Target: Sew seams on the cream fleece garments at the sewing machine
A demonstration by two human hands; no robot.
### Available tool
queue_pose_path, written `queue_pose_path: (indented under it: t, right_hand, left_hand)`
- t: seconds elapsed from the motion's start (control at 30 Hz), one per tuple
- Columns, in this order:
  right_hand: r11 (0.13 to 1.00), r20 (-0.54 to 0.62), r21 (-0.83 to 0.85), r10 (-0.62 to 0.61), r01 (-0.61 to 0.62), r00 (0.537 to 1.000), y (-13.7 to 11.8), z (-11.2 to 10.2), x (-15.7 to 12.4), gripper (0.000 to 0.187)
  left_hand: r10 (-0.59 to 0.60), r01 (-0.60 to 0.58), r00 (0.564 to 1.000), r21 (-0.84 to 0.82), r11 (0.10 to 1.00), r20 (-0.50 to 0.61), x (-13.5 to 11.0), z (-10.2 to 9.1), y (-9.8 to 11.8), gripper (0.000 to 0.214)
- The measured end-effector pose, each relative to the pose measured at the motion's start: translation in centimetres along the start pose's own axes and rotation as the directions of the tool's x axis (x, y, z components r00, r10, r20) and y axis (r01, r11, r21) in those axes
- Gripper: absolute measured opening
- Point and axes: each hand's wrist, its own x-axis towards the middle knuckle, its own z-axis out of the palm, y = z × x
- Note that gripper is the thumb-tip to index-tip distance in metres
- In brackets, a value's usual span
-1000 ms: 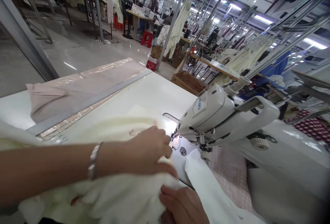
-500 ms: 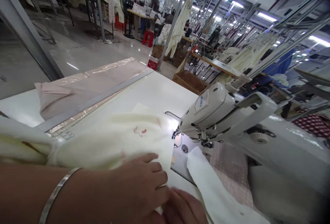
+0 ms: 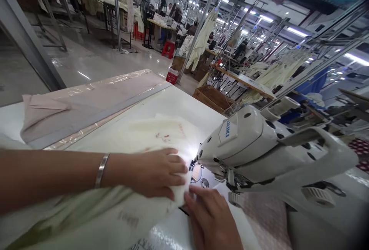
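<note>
So here's where we're at: the pale cream fabric piece with a small red print (image 3: 150,136) is lying on the glossy white bench (image 3: 178,102). Its leading corner is pushed right up beside the round metal needle plate (image 3: 198,174) under the white sewing machine head (image 3: 248,142).

Our left hand (image 3: 155,173) sits on top of the cloth with its grip wide open, palm down and fingers stretched toward the needle. It's just pressing, nothing clutched. Our right hand (image 3: 211,219) has a flat, open grip too, fingertips touching the cloth's edge just in front of the plate. We can't see it pinching anything.

What worries us is that both sets of fingertips are close to the needle. If the machine kicked in with our hands this far forward, we'd guess a pricked finger. The cloth also looks rumpled under the left palm, so a fold could get stitched in as a pleat. And the loose bulk at the near left could drag the edge crooked.

Direction-wise, the piece's long axis runs from the near left of the bench toward the machine on the right, with that leading corner pointing at the needle.
</note>
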Motion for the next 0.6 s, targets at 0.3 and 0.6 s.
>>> queue_pose_path:
  t: [0.3,0.6]
  right_hand:
    - [0.995,0.007,-0.096,0.023,-0.022,1.0,2.2,0.4,2.3,0.025]
    - [1.0,0.088,0.005,0.002,-0.002,0.996,0.0,-1.3,1.1,0.023]
  left_hand:
    - [0.049,-0.049,0.998,-0.002,0.999,0.051,3.0,-0.3,-6.6,0.02]
    - [-0.325,0.319,0.946,0.233,0.919,-0.013,-0.3,0.4,0.7,0.049]
